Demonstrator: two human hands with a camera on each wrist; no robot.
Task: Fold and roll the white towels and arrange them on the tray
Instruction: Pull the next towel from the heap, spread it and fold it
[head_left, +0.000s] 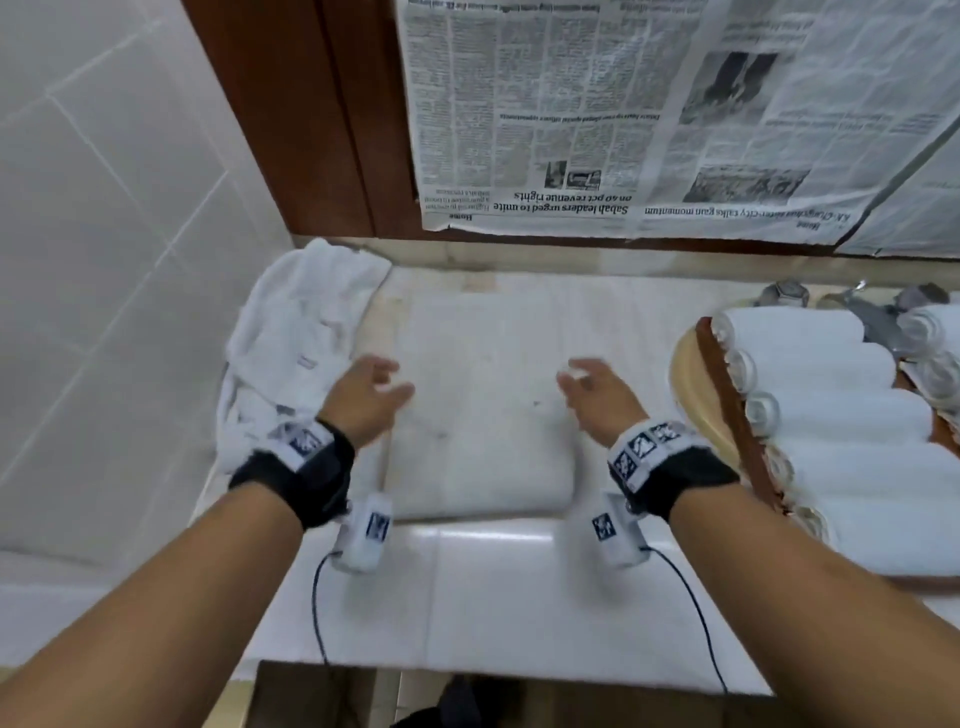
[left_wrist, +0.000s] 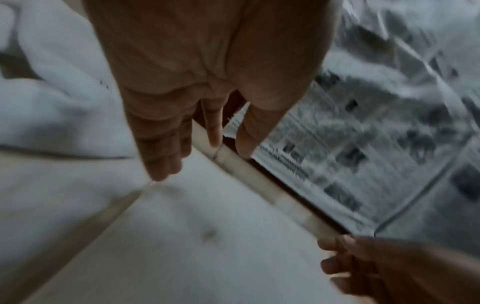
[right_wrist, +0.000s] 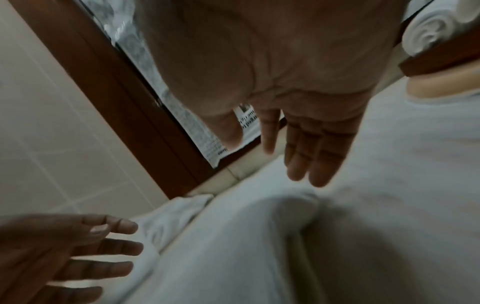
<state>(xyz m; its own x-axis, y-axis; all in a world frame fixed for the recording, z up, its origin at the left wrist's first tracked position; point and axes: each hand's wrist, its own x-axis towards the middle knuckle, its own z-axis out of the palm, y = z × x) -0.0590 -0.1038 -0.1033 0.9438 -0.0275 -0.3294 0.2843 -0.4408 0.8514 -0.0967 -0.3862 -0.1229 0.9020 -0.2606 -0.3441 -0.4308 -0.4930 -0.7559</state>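
A folded white towel (head_left: 483, 395) lies flat on the counter between my hands. My left hand (head_left: 376, 387) hovers at its left edge with fingers straight and holds nothing; the left wrist view shows the same open left hand (left_wrist: 182, 156) above the folded towel (left_wrist: 182, 246). My right hand (head_left: 584, 382) hovers over the right part of the towel, also open and empty, and its fingers (right_wrist: 309, 164) spread above the cloth (right_wrist: 259, 246). Several rolled white towels (head_left: 831, 405) lie side by side on the brown tray (head_left: 727, 395) at the right.
A crumpled heap of white towels (head_left: 301, 322) lies in the back left corner against the tiled wall (head_left: 104, 208). Newspaper (head_left: 623, 114) covers the panel behind the counter, next to a brown wooden frame (head_left: 311, 114). Grey tap fittings (head_left: 789, 293) stand behind the tray.
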